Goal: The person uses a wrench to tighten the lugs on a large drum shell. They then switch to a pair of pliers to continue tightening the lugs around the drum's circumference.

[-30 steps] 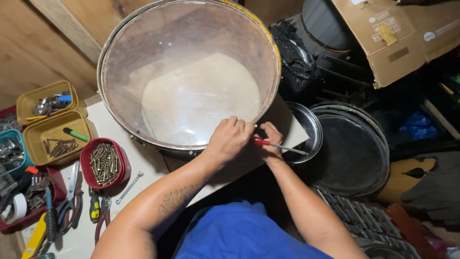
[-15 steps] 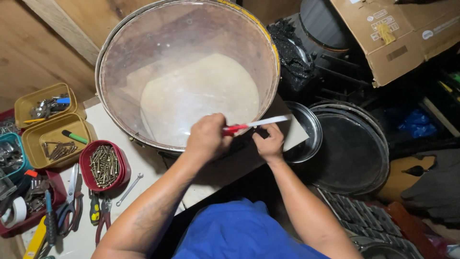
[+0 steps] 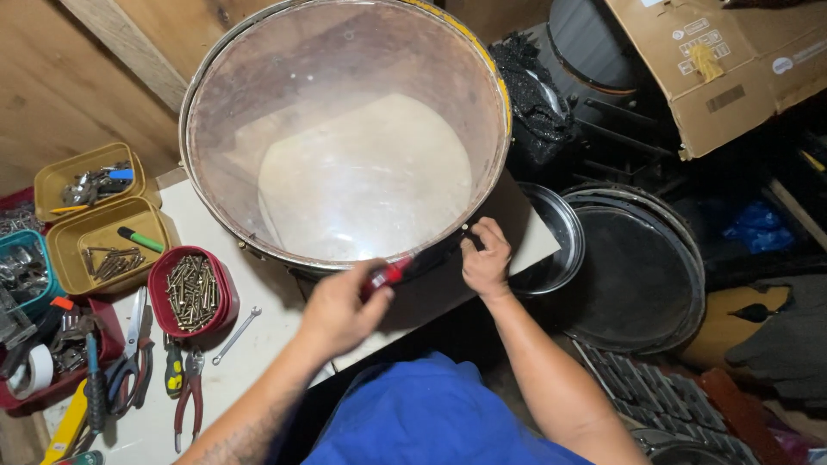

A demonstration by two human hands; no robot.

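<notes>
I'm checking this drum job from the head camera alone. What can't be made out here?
- Tip of the red-handled tool: head view, motion-blurred, lost against the drum rim's dark side.
- Left hand: blurred, grip unclear.
- What the right hand fingertips pinch: too small.
- Tools at the lower left: cut off by the frame edge.

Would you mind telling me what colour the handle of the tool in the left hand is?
Red, seen in the head view: the handle in the left hand.
</notes>
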